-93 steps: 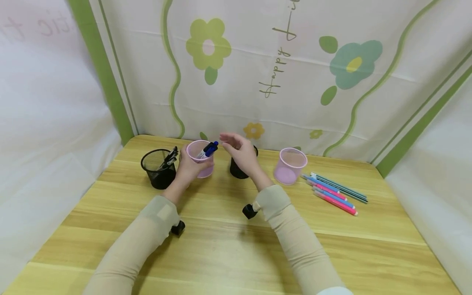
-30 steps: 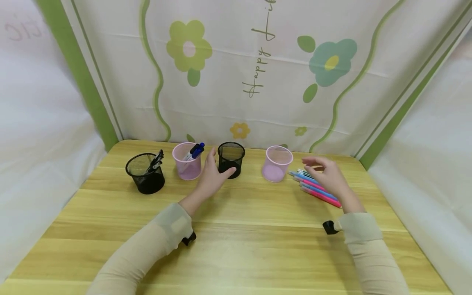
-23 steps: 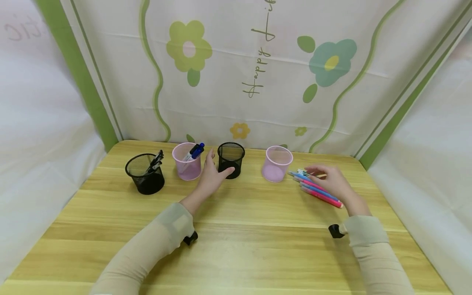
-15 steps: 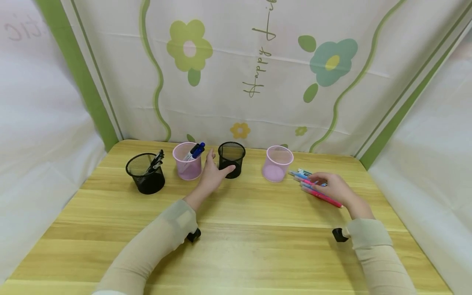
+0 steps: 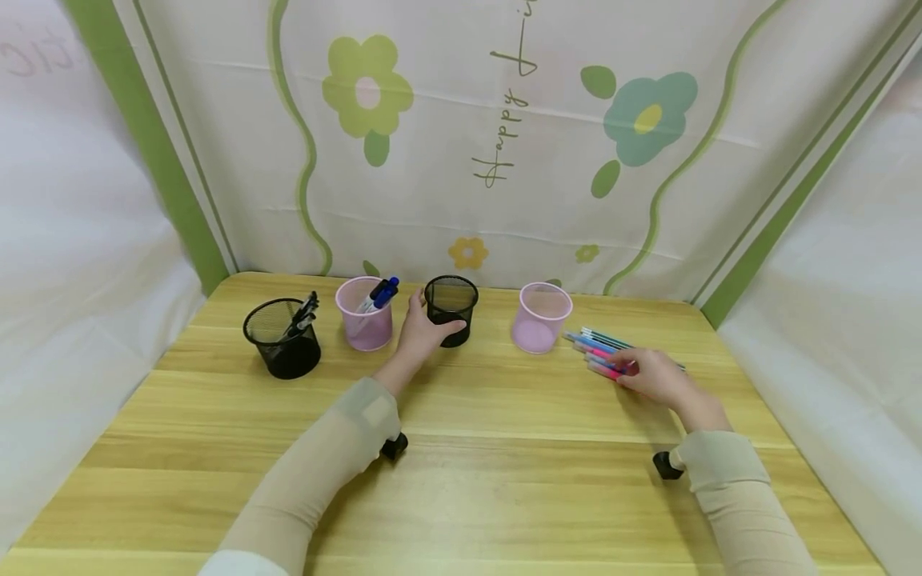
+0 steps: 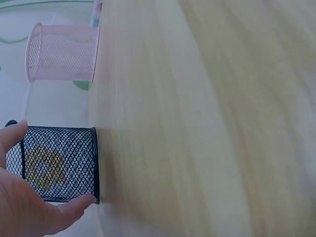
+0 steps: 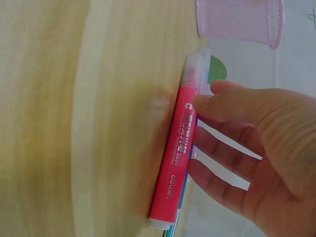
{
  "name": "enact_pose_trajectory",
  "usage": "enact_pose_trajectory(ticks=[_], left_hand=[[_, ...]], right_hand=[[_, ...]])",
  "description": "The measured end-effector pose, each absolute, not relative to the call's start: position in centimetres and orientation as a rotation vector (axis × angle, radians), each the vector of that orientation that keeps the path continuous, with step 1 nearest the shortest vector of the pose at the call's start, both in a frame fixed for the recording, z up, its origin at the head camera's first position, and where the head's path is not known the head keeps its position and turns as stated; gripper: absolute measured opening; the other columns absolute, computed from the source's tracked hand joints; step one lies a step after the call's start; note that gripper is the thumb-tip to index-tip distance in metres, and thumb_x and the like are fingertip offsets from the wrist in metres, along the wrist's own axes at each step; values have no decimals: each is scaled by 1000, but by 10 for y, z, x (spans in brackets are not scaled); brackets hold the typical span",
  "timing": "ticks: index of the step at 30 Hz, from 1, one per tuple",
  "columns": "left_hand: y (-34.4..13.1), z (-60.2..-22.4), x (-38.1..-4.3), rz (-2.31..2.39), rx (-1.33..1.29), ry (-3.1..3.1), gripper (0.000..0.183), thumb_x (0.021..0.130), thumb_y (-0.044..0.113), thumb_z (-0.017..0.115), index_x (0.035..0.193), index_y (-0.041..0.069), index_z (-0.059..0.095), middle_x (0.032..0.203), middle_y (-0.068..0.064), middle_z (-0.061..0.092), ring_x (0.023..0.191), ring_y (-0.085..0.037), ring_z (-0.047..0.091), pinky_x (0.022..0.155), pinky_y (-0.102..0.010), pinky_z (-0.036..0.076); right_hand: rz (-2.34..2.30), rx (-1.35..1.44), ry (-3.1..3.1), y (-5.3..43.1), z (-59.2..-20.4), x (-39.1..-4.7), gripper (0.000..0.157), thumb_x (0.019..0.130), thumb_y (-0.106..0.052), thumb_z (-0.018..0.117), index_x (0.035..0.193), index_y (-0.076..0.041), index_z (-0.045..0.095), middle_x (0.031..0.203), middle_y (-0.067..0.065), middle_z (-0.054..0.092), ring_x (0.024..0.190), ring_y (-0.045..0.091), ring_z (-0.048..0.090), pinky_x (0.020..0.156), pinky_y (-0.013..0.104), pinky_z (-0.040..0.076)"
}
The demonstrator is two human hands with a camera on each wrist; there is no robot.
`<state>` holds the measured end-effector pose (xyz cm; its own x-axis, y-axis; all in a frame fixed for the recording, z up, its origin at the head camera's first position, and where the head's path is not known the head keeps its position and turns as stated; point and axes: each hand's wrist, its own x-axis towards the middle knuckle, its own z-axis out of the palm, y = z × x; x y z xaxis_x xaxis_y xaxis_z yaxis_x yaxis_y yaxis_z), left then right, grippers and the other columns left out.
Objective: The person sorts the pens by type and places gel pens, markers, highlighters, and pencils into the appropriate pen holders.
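Observation:
My left hand (image 5: 421, 332) is wrapped round a black mesh pen cup (image 6: 59, 163), thumb across its front and fingers along its left side. The cup stands upright at the back of the table. On the right, my right hand (image 7: 266, 143) pinches a pink highlighter (image 7: 173, 158) lying nearest the front of a group of pens. Its thumb tip is at the barrel's upper edge, and the other fingertips go behind the barrel. Beyond it lie blue and pink highlighters (image 5: 592, 346) and dark green pencils (image 5: 605, 337), partly covered by this hand.
A pink mesh cup (image 5: 536, 332) with nothing in it stands left of the pens. Farther left are another pink cup (image 5: 369, 332) holding blue and black markers (image 5: 382, 294) and a black cup (image 5: 288, 360) with black pens (image 5: 302, 316). A printed curtain (image 5: 446, 176) hangs close behind.
My right hand has crossed from the middle cup to the pens, then moved down onto the front pink highlighter. The left hand has left the marker cup and closed in on the black one.

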<state>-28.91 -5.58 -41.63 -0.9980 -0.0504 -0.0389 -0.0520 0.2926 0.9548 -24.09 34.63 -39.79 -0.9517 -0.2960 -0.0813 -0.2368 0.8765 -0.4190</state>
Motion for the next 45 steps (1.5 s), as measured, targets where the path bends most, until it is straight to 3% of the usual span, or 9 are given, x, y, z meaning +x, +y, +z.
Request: enact_pose_trajectory(ticks=[11, 15, 18, 21, 25, 32, 39, 45], left_hand=[[-53, -422, -298, 1942, -39, 2535, 100, 81, 14, 89, 159, 8, 26, 157, -20, 41, 144, -38, 37, 117, -53, 32], [-53, -423, -299, 1960, -28, 2527, 99, 81, 13, 89, 158, 8, 28, 157, -19, 41, 144, -37, 38, 117, -53, 32], [-53, -424, -300, 1960, -20, 2522, 98, 81, 13, 89, 158, 8, 28, 157, -20, 41, 144, -37, 37, 117, -53, 32], [-53, -424, -301, 1957, -11, 2520, 98, 82, 14, 88, 158, 7, 27, 158, -20, 40, 144, -37, 37, 117, -53, 32], [-54, -423, -302, 1961, -6, 2512, 98, 83, 14, 88, 159, 8, 26, 159, -19, 38, 145, -36, 36, 118, -53, 31], [-56, -423, -301, 1962, 2, 2495, 98, 84, 14, 87, 160, 9, 25, 160, -19, 37, 146, -36, 35, 118, -53, 31], [-56, -422, -301, 1964, 5, 2484, 98, 84, 14, 87, 160, 8, 24, 160, -19, 36, 146, -37, 34, 118, -53, 31], [-55, -423, -301, 1949, 9, 2478, 98, 85, 14, 86, 160, 8, 24, 160, -20, 35, 146, -37, 34, 118, -53, 31]], right_hand=[[-533, -531, 2934, 341, -401, -240, 35, 84, 6, 72, 118, 1, 74, 96, 11, 70, 80, 24, 56, 71, 42, 49], [-478, -557, 2943, 340, -402, -239, 37, 84, 8, 72, 121, 0, 73, 105, 18, 70, 88, 30, 59, 77, 49, 51], [-423, -576, 2957, 340, -403, -239, 38, 85, 8, 72, 123, 1, 72, 117, 24, 69, 104, 42, 62, 88, 60, 52], [-415, -596, 2964, 341, -403, -238, 41, 86, 9, 72, 126, 1, 71, 126, 30, 65, 118, 53, 57, 94, 67, 48], [-418, -632, 2957, 341, -402, -238, 44, 86, 11, 70, 129, 2, 69, 128, 32, 63, 120, 57, 54, 96, 69, 46], [-403, -643, 2926, 341, -399, -238, 51, 82, 16, 66, 131, 3, 67, 127, 32, 63, 116, 52, 58, 91, 64, 50], [-427, -604, 2895, 343, -398, -239, 56, 79, 16, 65, 133, 3, 66, 128, 35, 61, 96, 37, 57, 74, 47, 48], [-439, -518, 2889, 344, -393, -239, 57, 79, 13, 66, 135, 2, 64, 130, 40, 56, 98, 40, 57, 79, 53, 51]])
